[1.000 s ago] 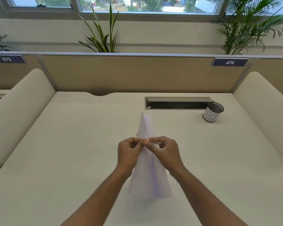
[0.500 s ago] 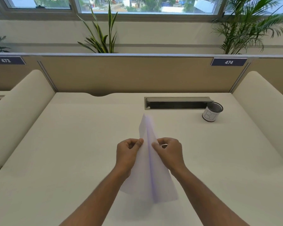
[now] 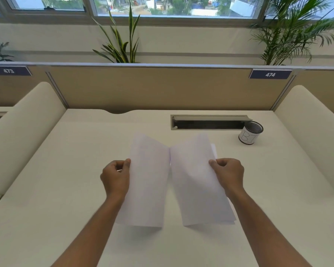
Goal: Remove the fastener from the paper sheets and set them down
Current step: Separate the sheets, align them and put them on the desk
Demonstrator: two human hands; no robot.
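White paper is all we hold: the left hand (image 3: 116, 178) pinches one sheet (image 3: 148, 182) by its outer edge between thumb and curled fingers, and the right hand (image 3: 228, 175) is closed the same way on a thicker batch of sheets (image 3: 197, 182), with a second corner peeking out behind it at 1 o'clock. Both lots hang above the desk (image 3: 66, 189) in front of us, their inner edges touching or nearly so near the top; we cannot tell whether they are fully parted there. We see no fastener on the paper, and whether something small sits inside the left fist we cannot tell. From here we judge the main risk to be the put-down: each lot is held at one edge only, so the loose lower ends can sway, fold under, or fan apart as they meet the surface, leaving a skewed pile. If a clip or staple is still tucked in the left fingers, opening them to release the sheet could drop it. The mesh cup (image 3: 250, 132) at 2 o'clock stands well apart and seems no obstacle.
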